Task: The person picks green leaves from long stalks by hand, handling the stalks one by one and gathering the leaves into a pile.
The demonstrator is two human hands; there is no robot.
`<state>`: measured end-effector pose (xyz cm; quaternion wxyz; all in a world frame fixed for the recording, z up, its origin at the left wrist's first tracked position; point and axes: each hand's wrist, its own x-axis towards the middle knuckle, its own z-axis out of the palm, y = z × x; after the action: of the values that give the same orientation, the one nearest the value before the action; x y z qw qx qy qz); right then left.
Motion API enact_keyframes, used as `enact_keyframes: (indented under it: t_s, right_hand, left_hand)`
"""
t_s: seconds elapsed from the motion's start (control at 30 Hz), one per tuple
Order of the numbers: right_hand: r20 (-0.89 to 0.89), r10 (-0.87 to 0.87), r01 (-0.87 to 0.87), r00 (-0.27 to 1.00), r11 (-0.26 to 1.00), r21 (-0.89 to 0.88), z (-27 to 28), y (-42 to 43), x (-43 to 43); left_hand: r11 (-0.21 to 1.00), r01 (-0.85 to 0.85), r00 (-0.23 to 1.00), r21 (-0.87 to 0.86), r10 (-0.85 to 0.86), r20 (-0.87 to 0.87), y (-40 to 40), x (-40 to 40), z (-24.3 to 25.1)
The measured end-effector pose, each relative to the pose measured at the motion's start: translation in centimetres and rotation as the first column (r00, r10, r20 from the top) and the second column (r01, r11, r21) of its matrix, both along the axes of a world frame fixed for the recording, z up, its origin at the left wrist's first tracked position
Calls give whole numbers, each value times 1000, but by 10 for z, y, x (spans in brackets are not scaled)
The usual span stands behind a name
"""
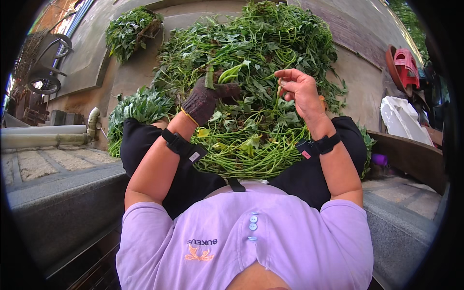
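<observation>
A large heap of leafy green vines [250, 159] spreads over the ground in front of me and between my knees. My left hand [214, 95], in a dark knitted glove with a yellow cuff edge, grips a leafy sprig [229, 74] above the heap. My right hand [298, 87] is bare and raised at the heap's right part; its thumb and index finger pinch a thin green stem [279, 90]. Leaves hide the lower end of that stem. A bunch of leafy greens [139, 107] lies beside my left knee.
Another leafy bundle [130, 34] lies at the upper left. White pipes [43, 129] run along the left. A wheeled metal cart [47, 69] stands farther back. On the right are a red plastic stool [406, 65], a white foam piece [402, 117] and a wooden board [406, 154].
</observation>
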<state>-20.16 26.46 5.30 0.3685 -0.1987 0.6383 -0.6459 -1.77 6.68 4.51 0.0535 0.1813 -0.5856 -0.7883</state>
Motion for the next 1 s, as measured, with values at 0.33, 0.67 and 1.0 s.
enact_keyframes:
  t_s: [0.33,0.67,1.0]
  right_hand:
    - [-921,175,-30,347,984,176,-12,-13,32]
    - [-873,437,-156,219,898,410,-10,4,43]
    - [-839,143,165,526,950,265,-56,-8,24]
  left_hand:
    - [958,-88,996,273,87,16,35,-5,-20]
    - [997,-11,970,-74,28,241,33,0,-6]
    - [988,112,984,-110,-95,149,42,4,0]
